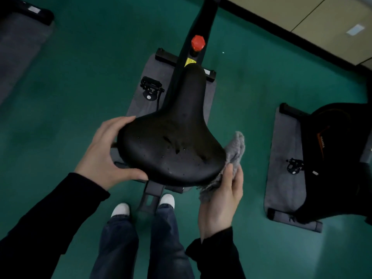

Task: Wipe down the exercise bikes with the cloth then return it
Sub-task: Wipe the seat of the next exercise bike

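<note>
The cloth (234,156), grey and fluffy, is bunched in our right hand (221,200). The thumb pins the fabric against the fingers behind it, so this hand is clamped on the cloth. Its upper end pokes out above the thumb and touches the right edge of the saddle (171,143). Our left hand (104,152) steadies the opposite side, with fingers curled over the far left rim and the thumb hooked under the near rim, so it grips the saddle itself. Both forearms reach forward in black sleeves, wrists level with the seat, palms turned inward towards each other with the saddle between them. We judge the task to be partway through. The saddle top between our hands shows scattered droplets and damp smears, so this seat looks sprayed or half-wiped, not finished. Beyond our fingertips, the frame of this bike (198,19) and its red knob (198,42) give no sign either way of having been cleaned. A second bike (340,150) stands well out past our right hand on its own grey mat (285,150), and we cannot tell whether it has been wiped. Returning the cloth is plainly left to do, and nowhere to put it shows in view.
</note>
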`<move>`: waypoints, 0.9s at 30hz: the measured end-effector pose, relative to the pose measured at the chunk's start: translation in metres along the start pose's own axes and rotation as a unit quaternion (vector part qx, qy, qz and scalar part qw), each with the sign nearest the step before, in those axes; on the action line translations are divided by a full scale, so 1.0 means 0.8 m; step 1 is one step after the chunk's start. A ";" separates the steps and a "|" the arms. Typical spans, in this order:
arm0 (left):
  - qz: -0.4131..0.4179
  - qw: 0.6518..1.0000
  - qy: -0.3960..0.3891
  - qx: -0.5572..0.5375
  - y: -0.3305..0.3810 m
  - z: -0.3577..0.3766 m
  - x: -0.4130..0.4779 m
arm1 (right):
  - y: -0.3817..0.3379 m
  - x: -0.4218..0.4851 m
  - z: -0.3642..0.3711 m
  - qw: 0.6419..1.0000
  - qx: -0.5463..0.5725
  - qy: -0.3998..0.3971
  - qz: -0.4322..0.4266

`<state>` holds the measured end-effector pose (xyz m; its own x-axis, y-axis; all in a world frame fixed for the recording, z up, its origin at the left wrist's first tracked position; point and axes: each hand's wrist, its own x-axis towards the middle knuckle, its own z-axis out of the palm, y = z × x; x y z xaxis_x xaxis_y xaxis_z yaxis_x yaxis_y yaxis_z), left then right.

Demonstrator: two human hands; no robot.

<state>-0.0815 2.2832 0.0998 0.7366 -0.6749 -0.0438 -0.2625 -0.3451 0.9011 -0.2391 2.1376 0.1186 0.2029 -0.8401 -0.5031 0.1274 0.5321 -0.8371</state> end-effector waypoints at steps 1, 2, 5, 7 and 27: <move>0.002 1.000 -0.013 0.006 -0.002 -0.004 0.000 | 0.006 -0.012 0.004 0.999 -0.021 0.030 -0.037; 0.004 1.000 -0.022 0.010 -0.004 -0.007 0.000 | 0.012 -0.025 0.009 0.995 -0.047 0.058 -0.073; 0.011 0.999 -0.037 0.015 -0.006 -0.011 0.001 | 0.030 -0.062 0.032 0.958 -0.163 0.118 -0.206; 0.019 0.999 -0.038 0.008 -0.007 -0.012 0.001 | 0.037 -0.074 0.046 0.915 -0.251 0.121 -0.290; 0.028 0.998 -0.049 -0.016 -0.015 -0.014 -0.002 | 0.044 -0.077 0.038 0.823 -0.366 0.085 -0.427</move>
<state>-0.0729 2.2956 0.0940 0.6562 -0.7538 -0.0336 -0.2802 -0.2847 0.9168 -0.2177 2.2114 0.1263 0.1954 -0.9106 0.3642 -0.4786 -0.4127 -0.7750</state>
